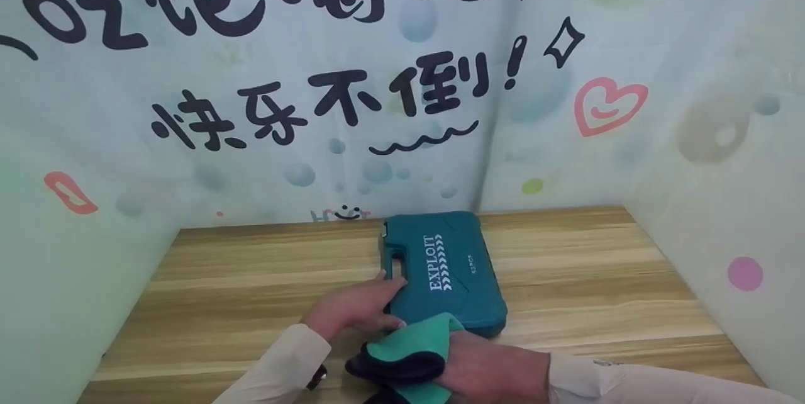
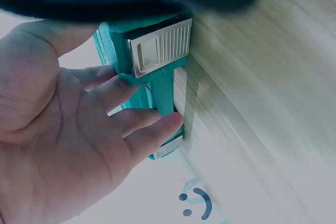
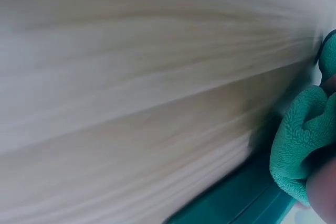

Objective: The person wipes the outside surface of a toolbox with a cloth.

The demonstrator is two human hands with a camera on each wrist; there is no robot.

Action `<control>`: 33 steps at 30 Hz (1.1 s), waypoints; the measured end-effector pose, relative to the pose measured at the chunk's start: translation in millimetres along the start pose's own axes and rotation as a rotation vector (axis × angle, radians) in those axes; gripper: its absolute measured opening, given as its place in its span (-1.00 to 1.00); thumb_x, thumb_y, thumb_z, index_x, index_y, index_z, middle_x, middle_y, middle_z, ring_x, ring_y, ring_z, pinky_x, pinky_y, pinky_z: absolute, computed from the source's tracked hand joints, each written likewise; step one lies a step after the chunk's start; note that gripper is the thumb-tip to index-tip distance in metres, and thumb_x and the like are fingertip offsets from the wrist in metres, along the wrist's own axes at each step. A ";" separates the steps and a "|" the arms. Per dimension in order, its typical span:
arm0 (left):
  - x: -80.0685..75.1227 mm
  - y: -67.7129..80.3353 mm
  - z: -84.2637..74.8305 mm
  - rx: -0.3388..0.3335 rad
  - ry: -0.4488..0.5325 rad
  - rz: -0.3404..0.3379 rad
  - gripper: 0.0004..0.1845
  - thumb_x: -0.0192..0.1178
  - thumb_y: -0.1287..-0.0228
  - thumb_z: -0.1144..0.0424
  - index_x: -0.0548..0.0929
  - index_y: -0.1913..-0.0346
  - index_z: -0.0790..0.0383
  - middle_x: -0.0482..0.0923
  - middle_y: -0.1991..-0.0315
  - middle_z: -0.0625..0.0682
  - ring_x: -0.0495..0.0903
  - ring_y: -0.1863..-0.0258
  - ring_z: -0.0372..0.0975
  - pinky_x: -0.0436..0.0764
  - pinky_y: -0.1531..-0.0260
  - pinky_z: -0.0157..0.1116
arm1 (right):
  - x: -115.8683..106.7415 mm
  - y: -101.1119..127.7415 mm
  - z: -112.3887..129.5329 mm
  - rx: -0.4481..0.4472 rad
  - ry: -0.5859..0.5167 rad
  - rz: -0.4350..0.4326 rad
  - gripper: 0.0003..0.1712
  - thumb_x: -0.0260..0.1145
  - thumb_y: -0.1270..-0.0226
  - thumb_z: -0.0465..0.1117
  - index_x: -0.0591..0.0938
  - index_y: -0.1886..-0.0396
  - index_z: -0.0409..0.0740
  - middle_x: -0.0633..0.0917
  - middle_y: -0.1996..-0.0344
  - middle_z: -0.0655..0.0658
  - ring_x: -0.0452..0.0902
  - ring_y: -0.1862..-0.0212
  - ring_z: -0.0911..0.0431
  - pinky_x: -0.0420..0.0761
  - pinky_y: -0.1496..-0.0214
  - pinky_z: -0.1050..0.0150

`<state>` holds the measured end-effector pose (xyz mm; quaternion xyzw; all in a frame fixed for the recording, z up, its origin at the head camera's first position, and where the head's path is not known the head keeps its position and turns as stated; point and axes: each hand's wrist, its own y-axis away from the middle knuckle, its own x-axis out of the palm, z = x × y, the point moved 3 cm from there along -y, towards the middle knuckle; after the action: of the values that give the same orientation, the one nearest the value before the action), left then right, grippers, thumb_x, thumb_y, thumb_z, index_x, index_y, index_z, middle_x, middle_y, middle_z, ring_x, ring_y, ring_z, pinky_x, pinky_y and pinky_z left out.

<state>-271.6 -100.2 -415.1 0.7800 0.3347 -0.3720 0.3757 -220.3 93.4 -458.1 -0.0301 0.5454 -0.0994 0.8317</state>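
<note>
A dark teal plastic tool case (image 1: 443, 269) with "EXPLOIT" printed on its lid lies shut on the wooden table (image 1: 251, 278). My left hand (image 1: 365, 303) rests with straight fingers against the case's left side by the carry handle. In the left wrist view the fingertips (image 2: 168, 124) touch the handle edge of the case (image 2: 157, 85) below a metal latch (image 2: 160, 45). My right hand (image 1: 487, 369) grips a folded green and dark cloth (image 1: 409, 347) at the case's near corner. In the right wrist view the cloth (image 3: 302, 140) is bunched above the case edge (image 3: 236, 203).
Pale printed walls (image 1: 314, 108) close in the table at the back and on both sides. Bare wood (image 1: 597, 278) lies to the right of the case and more to its left. A second latch (image 2: 169, 147) shows further along the case's edge.
</note>
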 end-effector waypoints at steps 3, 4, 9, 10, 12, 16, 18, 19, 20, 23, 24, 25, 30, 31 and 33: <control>-0.2 0.4 -0.5 -0.006 0.005 0.001 -0.11 0.30 -0.41 -0.05 0.14 -0.60 0.24 0.12 -0.56 0.20 0.04 -0.54 0.04 0.20 -0.39 0.01 | -4.7 14.4 -4.1 0.011 0.017 0.006 -0.28 0.15 -0.57 0.15 0.13 -0.60 0.28 0.28 -0.41 0.29 0.18 -0.36 0.35 0.21 -0.40 0.28; -0.1 0.5 -0.7 -0.007 0.004 0.001 -0.10 0.30 -0.40 -0.06 0.13 -0.60 0.25 0.12 -0.56 0.21 0.05 -0.54 0.05 0.20 -0.39 0.01 | -6.1 19.4 -5.9 0.008 0.032 0.007 -0.30 0.16 -0.57 0.15 0.16 -0.58 0.28 0.31 -0.38 0.29 0.19 -0.34 0.35 0.22 -0.38 0.29; 0.6 0.8 -1.2 -0.018 -0.001 0.006 -0.08 0.30 -0.39 -0.08 0.11 -0.60 0.25 0.08 -0.57 0.23 0.07 -0.53 0.05 0.21 -0.39 0.03 | -14.0 47.6 -14.9 -0.017 0.138 -0.009 -0.40 0.19 -0.55 0.13 0.30 -0.48 0.24 0.42 -0.22 0.22 0.27 -0.23 0.33 0.27 -0.32 0.30; 1.0 0.7 -1.1 -0.020 0.001 0.008 -0.08 0.30 -0.39 -0.08 0.11 -0.61 0.25 0.07 -0.57 0.23 0.07 -0.53 0.05 0.20 -0.39 0.02 | -16.0 53.0 -16.2 -0.019 0.143 -0.015 -0.43 0.20 -0.55 0.11 0.32 -0.46 0.22 0.43 -0.20 0.20 0.29 -0.21 0.32 0.29 -0.31 0.30; 0.9 0.6 -1.7 -0.012 -0.001 0.010 -0.08 0.29 -0.40 -0.07 0.10 -0.60 0.27 0.07 -0.57 0.24 0.04 -0.54 0.06 0.19 -0.40 0.01 | -19.9 64.9 -18.3 -0.029 0.173 -0.025 -0.45 0.22 -0.54 0.09 0.36 -0.44 0.20 0.47 -0.17 0.18 0.34 -0.19 0.29 0.33 -0.29 0.26; 1.0 -0.4 -2.9 -0.016 -0.005 0.013 -0.09 0.28 -0.41 -0.06 0.10 -0.60 0.29 0.08 -0.57 0.23 0.00 -0.55 0.05 0.16 -0.41 -0.01 | -26.1 85.3 -21.5 -0.028 0.223 -0.029 -0.48 0.22 -0.54 0.04 0.40 -0.41 0.16 0.51 -0.14 0.14 0.39 -0.15 0.27 0.38 -0.27 0.22; 1.2 -1.2 -3.1 -0.025 -0.007 0.016 -0.08 0.28 -0.41 -0.07 0.09 -0.60 0.29 0.07 -0.57 0.22 -0.02 -0.55 0.04 0.16 -0.42 -0.02 | -27.8 92.3 -23.2 -0.015 0.228 -0.028 -0.51 0.22 -0.54 0.02 0.42 -0.39 0.15 0.53 -0.10 0.14 0.41 -0.11 0.27 0.41 -0.24 0.23; 1.3 -1.3 -3.1 -0.034 -0.003 0.017 -0.08 0.29 -0.40 -0.08 0.09 -0.61 0.28 0.06 -0.57 0.21 -0.02 -0.56 0.03 0.15 -0.42 -0.01 | -28.8 94.7 -23.4 -0.013 0.223 -0.030 -0.51 0.23 -0.54 0.01 0.42 -0.39 0.15 0.54 -0.09 0.13 0.42 -0.10 0.27 0.42 -0.23 0.23; 1.5 -1.6 -3.0 -0.039 -0.002 0.019 -0.07 0.29 -0.40 -0.08 0.09 -0.61 0.27 0.06 -0.58 0.21 -0.03 -0.56 0.03 0.15 -0.42 -0.01 | -29.6 96.4 -23.6 -0.012 0.222 -0.032 -0.52 0.23 -0.54 0.00 0.43 -0.38 0.15 0.54 -0.08 0.13 0.42 -0.08 0.28 0.44 -0.21 0.24; 1.9 -2.9 -2.6 -0.049 0.002 0.022 -0.07 0.29 -0.39 -0.09 0.09 -0.61 0.25 0.04 -0.58 0.22 -0.03 -0.56 0.02 0.15 -0.42 0.00 | -30.9 99.3 -22.8 -0.035 0.261 -0.044 -0.54 0.23 -0.54 -0.04 0.44 -0.36 0.11 0.56 -0.04 0.11 0.45 -0.03 0.26 0.48 -0.15 0.22; 2.0 -2.9 -2.6 -0.052 0.005 0.023 -0.07 0.29 -0.39 -0.09 0.09 -0.61 0.25 0.03 -0.58 0.22 -0.02 -0.56 0.03 0.15 -0.41 0.00 | -31.3 99.6 -22.1 -0.036 0.269 -0.043 -0.54 0.23 -0.54 -0.04 0.44 -0.36 0.11 0.56 -0.04 0.12 0.45 -0.03 0.26 0.49 -0.15 0.22; 2.0 -3.1 -2.7 -0.054 0.008 0.023 -0.07 0.29 -0.39 -0.09 0.09 -0.61 0.25 0.03 -0.58 0.23 -0.02 -0.56 0.03 0.15 -0.41 0.01 | -31.5 99.6 -21.4 -0.041 0.283 -0.044 -0.53 0.23 -0.54 -0.04 0.43 -0.37 0.10 0.56 -0.05 0.11 0.45 -0.04 0.25 0.49 -0.15 0.20; 1.4 -1.9 -3.1 -0.051 0.027 0.027 -0.07 0.30 -0.39 -0.08 0.10 -0.61 0.24 0.02 -0.58 0.25 -0.02 -0.55 0.05 0.17 -0.40 0.04 | -30.4 97.4 -18.7 -0.017 0.321 -0.021 -0.52 0.21 -0.55 0.01 0.43 -0.38 0.11 0.55 -0.11 0.11 0.43 -0.09 0.24 0.46 -0.20 0.15; 1.1 -1.5 -3.1 -0.051 0.028 0.028 -0.07 0.30 -0.39 -0.08 0.10 -0.61 0.24 0.02 -0.58 0.25 -0.02 -0.55 0.05 0.17 -0.40 0.04 | -30.1 96.2 -18.3 -0.023 0.333 -0.020 -0.52 0.22 -0.54 0.01 0.44 -0.37 0.10 0.55 -0.11 0.11 0.44 -0.09 0.23 0.46 -0.20 0.15; 0.7 -0.7 -3.1 -0.046 0.024 0.031 -0.08 0.29 -0.40 -0.08 0.09 -0.61 0.25 0.01 -0.58 0.26 -0.03 -0.55 0.05 0.16 -0.41 0.03 | -29.6 93.3 -17.4 -0.040 0.370 -0.020 -0.55 0.23 -0.52 0.00 0.47 -0.33 0.07 0.57 -0.07 0.10 0.45 -0.06 0.23 0.48 -0.17 0.17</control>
<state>-270.7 -97.0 -414.5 0.7808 0.3355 -0.3489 0.3950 -235.3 191.5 -453.2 -0.0333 0.6908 -0.1004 0.7153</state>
